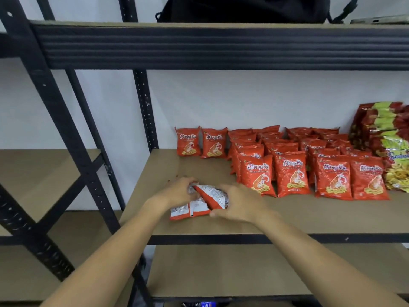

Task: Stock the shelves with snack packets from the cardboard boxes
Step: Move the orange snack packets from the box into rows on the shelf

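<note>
Both hands (pixel 177 191) (pixel 238 204) around red packets (pixel 199 202), arms outstretched

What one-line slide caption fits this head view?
Both hands, left and right, gather red snack packets on the shelf.

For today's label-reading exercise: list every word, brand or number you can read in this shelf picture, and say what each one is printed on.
"AlangKa": brand script on the upright red snack packets, repeated along the rows.
"Scoo..." (cut off, uncertain): blue lettering on the yellow packet at the right edge.
Too small to read: the line under the brand name.
Blurred: back-panel print on the packets held by the left hand and right hand.
</note>
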